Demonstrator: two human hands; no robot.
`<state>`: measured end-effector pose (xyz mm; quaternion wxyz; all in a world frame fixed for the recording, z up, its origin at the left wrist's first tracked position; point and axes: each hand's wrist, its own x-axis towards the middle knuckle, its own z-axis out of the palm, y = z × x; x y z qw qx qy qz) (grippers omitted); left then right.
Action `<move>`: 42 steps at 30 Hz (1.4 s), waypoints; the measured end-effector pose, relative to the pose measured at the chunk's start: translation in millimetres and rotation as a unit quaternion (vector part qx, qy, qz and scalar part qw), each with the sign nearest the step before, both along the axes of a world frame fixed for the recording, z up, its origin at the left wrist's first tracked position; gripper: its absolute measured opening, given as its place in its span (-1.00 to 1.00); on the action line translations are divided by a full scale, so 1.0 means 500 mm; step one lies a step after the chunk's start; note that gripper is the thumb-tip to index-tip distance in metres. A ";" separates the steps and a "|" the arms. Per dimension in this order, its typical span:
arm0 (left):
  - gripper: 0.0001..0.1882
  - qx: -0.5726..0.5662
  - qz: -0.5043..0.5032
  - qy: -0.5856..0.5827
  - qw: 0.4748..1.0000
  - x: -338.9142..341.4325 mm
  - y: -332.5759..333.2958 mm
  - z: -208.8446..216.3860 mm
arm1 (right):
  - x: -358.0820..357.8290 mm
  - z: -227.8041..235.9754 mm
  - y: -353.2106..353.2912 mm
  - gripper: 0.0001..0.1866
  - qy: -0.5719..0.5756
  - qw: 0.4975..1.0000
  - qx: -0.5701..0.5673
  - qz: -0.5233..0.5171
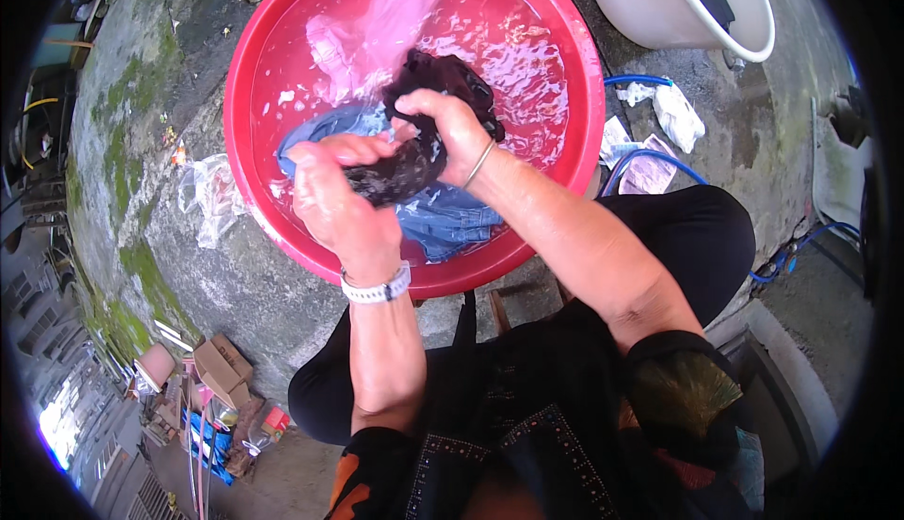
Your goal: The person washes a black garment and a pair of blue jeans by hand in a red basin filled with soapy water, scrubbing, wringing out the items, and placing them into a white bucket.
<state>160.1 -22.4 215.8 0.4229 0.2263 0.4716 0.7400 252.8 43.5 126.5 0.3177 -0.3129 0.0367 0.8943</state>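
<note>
A large red basin [589,96] of water stands in front of me. Over its middle, a wet black garment [400,170] is bunched between my two hands. My left hand [339,186], with a white band at the wrist, is closed on its left part. Closed round its right side is my right hand [450,134], which has a thin bangle. Beneath and beside them, blue denim clothing [447,219] lies in the water. A pink garment [372,35] floats at the far side of the basin. The fingertips are partly hidden by the dark cloth.
At the far right a white tub [640,2] has dark cloth inside. A blue hose [659,156] runs on the concrete by crumpled packets [678,115]. Clear plastic [209,195] lies left of the basin. A cardboard box [223,369] and clutter stand at the lower left.
</note>
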 end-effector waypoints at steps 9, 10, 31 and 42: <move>-0.75 0.147 -0.244 0.506 0.814 0.079 -0.006 0.045 | 0.038 0.071 0.065 -0.76 -0.039 0.931 0.232 0.278; -0.78 0.141 -0.266 0.520 0.799 0.085 -0.015 0.022 | 0.038 0.064 0.057 -0.76 -0.091 0.923 0.231 0.293; -0.10 -0.244 -0.060 -0.312 0.916 -0.009 -0.072 -0.227 | -0.016 0.038 -0.138 -0.28 -0.567 0.707 0.236 0.351; -0.18 0.006 -0.227 -0.613 0.757 -0.022 -0.123 -0.243 | 0.024 0.072 0.006 -0.47 -0.480 0.407 0.633 0.451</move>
